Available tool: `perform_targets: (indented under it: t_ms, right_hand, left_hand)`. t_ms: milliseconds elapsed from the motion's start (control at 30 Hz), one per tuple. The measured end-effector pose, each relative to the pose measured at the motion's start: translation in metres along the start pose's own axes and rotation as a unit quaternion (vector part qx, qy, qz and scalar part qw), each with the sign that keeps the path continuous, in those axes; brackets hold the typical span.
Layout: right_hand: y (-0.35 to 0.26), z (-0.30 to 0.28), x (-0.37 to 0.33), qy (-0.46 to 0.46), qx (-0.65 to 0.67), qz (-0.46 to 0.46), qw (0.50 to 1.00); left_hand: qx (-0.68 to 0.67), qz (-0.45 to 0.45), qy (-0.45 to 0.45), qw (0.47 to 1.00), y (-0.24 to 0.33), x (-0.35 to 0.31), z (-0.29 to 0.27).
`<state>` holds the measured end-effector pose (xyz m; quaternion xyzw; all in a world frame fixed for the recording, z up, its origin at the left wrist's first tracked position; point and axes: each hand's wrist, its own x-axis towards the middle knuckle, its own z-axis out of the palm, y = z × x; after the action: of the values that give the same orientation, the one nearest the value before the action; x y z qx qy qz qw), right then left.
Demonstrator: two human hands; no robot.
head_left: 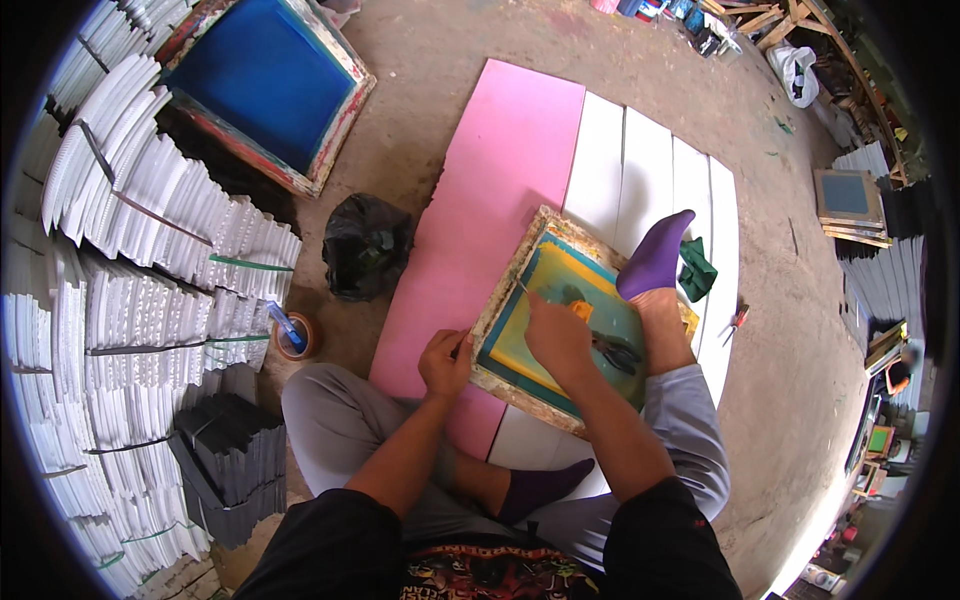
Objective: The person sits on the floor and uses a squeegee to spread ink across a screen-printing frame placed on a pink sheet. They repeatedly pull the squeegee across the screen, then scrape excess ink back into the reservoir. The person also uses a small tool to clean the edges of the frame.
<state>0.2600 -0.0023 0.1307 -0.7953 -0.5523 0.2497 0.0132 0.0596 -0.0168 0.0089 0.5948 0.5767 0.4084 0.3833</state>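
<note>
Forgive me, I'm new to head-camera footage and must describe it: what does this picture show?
There is no machine, just a person's two bare hands. The one picture comes from a wide fisheye camera worn on the head, looking down, so straight edges bend. A frame lies on a pink sheet and white sheets, with pliers inside it. The left hand is curled at the frame's left edge; whether it grips is unclear. The right hand, over the frame, holds a thin thing too small to identify.

Frame (pixel 507 290) on boards (pixel 505 150); bag (pixel 367 247) left, stacked sheets (pixel 145 312) farther left.
</note>
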Motion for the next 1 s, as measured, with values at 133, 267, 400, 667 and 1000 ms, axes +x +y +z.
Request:
perform_targets:
  t_ms: [133, 267, 400, 667, 1000]
  right_hand:
    - [0.008, 0.017, 0.009, 0.026, 0.028, -0.026, 0.999]
    - [0.064, 0.043, 0.028, -0.002, 0.223, -0.061, 0.973]
    - [0.051, 0.05, 0.008, 0.044, 0.117, -0.064, 0.99]
    - [0.084, 0.095, 0.03, 0.084, 0.373, -0.09, 0.92]
    - [0.076, 0.056, 0.029, -0.169, 0.597, 0.116, 0.775]
  left_hand:
    - [-0.009, 0.025, -0.003, 1.0, -0.004, 0.001, 0.002]
    - [0.005, 0.014, -0.014, 1.0, 0.001, 0.005, 0.002]
    - [0.002, 0.028, -0.005, 1.0, -0.005, 0.001, 0.0]
    - [-0.012, 0.017, -0.011, 1.0, 0.001, 0.005, 0.0]
    - [0.02, 0.026, -0.006, 0.999, -0.005, 0.003, -0.003]
